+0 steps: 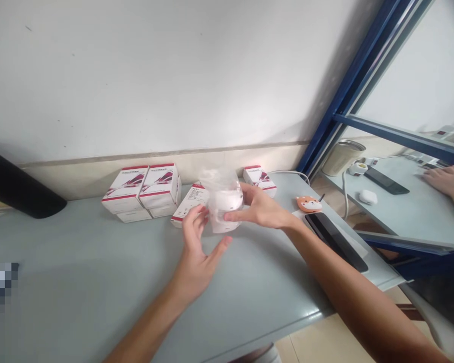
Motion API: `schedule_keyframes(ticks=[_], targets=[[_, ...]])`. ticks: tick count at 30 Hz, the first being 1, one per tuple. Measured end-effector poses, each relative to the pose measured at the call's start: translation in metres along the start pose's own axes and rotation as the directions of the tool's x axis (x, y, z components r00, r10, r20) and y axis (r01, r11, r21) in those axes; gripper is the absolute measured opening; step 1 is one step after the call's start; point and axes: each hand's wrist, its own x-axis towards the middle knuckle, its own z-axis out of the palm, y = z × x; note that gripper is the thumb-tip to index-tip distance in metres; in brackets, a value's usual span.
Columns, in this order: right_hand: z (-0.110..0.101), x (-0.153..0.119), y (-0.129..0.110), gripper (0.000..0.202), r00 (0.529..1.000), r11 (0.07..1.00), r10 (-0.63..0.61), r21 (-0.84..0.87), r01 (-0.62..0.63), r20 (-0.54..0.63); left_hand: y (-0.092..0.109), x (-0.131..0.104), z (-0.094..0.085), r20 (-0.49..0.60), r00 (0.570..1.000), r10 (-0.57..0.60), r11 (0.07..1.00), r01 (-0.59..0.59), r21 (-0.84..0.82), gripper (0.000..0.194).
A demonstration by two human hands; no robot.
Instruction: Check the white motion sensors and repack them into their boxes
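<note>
A white rounded device [230, 200] in a clear plastic bag is held above the table. My right hand [263, 207] grips it from the right, thumb across its front and fingers behind. My left hand [200, 252] is at its left side, thumb and fingers spread apart, with the fingertips close to the bag; whether they touch it is unclear. Just behind my left hand a white and red box [189, 201] lies on the grey table [79, 282].
White and red boxes [126, 189] stand stacked by the wall at the left, and another box [259, 179] at the right. An orange animal-face item [309, 203] and a black phone-like slab [335, 241] lie right. A black cylinder [22, 186] is far left. A blue-framed mirror [401, 133] stands right.
</note>
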Motion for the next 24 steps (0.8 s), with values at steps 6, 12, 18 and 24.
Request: schedule_keyframes(ticks=[6,12,18,24], targets=[[-0.004,0.003,0.015,0.057,0.989,0.985,-0.016,-0.166,0.041,0.148,0.003,0.005,-0.001,0.086,0.993,-0.085,0.992,0.092,-0.086,0.059],[-0.005,0.002,0.028,0.075,0.979,0.956,0.003,-0.288,0.057,0.205,-0.008,0.006,-0.009,0.072,0.975,-0.210,0.976,0.205,0.067,0.054],[-0.021,0.002,0.029,0.071,0.976,0.907,0.074,-0.420,0.020,0.206,-0.013,0.007,-0.013,0.106,0.970,-0.217,0.932,0.174,0.319,0.046],[-0.012,0.007,0.041,0.046,0.973,0.852,-0.042,-0.501,0.153,0.226,-0.006,0.006,-0.012,0.072,0.994,-0.080,0.968,0.060,0.242,0.060]])
